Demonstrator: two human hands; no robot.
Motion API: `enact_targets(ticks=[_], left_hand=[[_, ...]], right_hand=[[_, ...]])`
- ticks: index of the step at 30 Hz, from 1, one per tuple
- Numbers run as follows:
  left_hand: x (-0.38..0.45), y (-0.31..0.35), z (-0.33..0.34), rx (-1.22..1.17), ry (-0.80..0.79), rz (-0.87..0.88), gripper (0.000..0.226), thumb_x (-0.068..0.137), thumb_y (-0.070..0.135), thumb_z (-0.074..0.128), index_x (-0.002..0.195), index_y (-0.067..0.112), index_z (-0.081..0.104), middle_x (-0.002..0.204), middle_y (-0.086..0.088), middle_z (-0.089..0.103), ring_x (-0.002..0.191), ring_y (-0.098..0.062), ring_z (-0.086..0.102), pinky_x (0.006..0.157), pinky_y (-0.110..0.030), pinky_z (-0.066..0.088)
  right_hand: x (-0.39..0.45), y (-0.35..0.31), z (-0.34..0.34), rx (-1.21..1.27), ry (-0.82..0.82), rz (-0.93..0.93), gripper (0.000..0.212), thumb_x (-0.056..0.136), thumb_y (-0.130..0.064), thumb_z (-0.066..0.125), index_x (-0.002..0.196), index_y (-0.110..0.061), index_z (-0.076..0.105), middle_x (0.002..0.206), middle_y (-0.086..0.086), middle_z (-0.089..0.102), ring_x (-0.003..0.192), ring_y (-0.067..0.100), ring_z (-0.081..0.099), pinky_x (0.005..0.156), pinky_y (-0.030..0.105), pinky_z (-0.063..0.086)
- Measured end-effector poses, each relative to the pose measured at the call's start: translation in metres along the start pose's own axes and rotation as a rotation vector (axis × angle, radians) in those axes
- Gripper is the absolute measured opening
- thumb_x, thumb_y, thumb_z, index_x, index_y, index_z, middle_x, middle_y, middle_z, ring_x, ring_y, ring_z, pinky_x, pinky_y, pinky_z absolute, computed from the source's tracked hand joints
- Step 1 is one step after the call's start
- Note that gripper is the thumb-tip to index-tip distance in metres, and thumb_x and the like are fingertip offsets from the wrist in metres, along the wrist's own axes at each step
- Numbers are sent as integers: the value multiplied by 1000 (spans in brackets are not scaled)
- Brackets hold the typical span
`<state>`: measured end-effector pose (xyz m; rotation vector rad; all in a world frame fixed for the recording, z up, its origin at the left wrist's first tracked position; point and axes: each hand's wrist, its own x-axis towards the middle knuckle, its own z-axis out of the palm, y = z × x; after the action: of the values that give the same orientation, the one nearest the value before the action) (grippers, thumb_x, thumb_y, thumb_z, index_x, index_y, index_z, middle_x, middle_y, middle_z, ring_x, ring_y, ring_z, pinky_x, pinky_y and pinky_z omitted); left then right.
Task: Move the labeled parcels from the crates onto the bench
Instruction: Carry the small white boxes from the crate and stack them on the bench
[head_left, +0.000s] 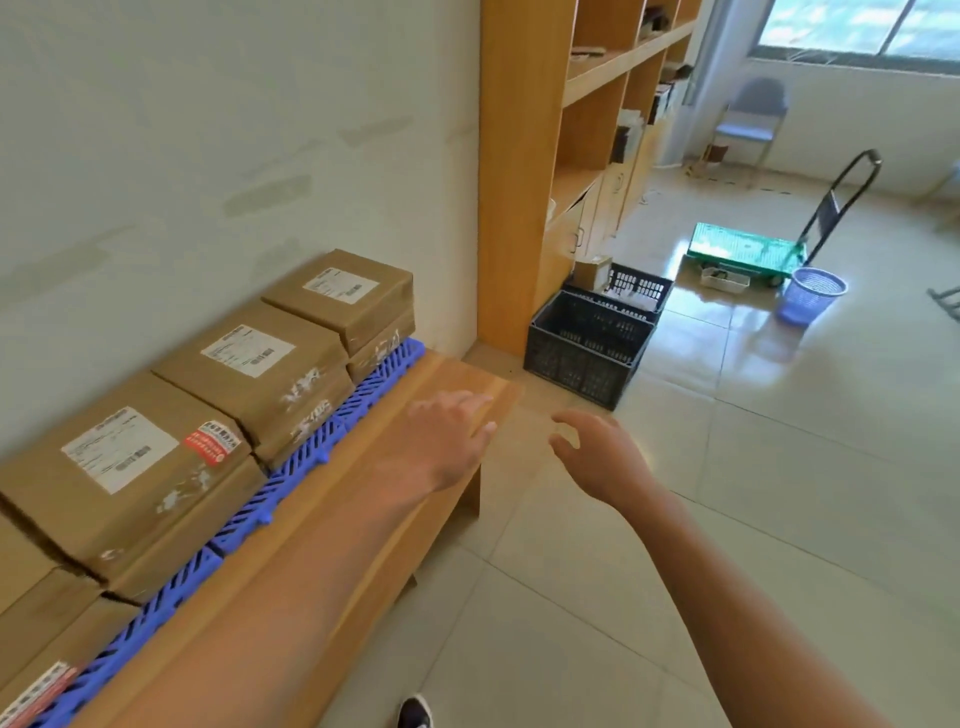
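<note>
Brown cardboard parcels with white labels are stacked in a row on a blue plastic mat (363, 395) along the wooden bench (457, 379) by the wall: the nearest parcel (124, 467), a middle parcel (260, 374), a far parcel (343, 296). Two dark crates stand on the floor past the bench end: the near crate (587, 353) looks empty, while the far crate (639, 286) holds a small box (592, 273). My left hand (447, 441) hovers over the bench end, fingers relaxed, holding nothing. My right hand (597, 452) floats beside it over the floor, fingers loosely curled, empty.
A tall wooden shelf unit (524, 171) stands behind the crates. Farther right on the tiled floor are a green platform trolley (743, 249), a purple waste basket (810, 296) and a chair (748, 124) under the window.
</note>
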<state>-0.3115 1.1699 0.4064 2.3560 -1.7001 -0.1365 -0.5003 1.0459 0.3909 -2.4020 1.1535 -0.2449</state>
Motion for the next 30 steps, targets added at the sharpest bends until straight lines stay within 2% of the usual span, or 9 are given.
enact_targets(ticks=[7,16,26,30], left_hand=[[86,4,20,-76,-2,79,50,105,49,43,149,27,46,148,2,54,135,-17,49,110,-41,38],[209,-9,27,-142,13,141,49,104,48,45,147,26,49,146,1,56,132,-20,53,106,-43,42],[315,42,50,-177,-87,262,49,104,48,46,148,27,48,148,3,54,135,-17,49,111,-46,39],[364,73,73,-177,-99,287,49,102,50,47,146,29,49,146,5,56,132,-17,51,110,-47,41]], right_hand=[[61,37,-14,-21,42,59,38,101,-38,57,137,-29,59,138,-6,61,129,18,55,105,37,45],[150,55,-42,-25,81,127,37,100,-35,57,136,-27,60,135,-4,64,119,19,61,98,33,48],[201,122,-75,25,105,251,39,100,-34,58,138,-27,59,138,-5,62,120,17,60,102,33,46],[230,162,-91,42,118,267,39,100,-32,59,139,-26,58,140,-4,61,127,17,56,106,34,44]])
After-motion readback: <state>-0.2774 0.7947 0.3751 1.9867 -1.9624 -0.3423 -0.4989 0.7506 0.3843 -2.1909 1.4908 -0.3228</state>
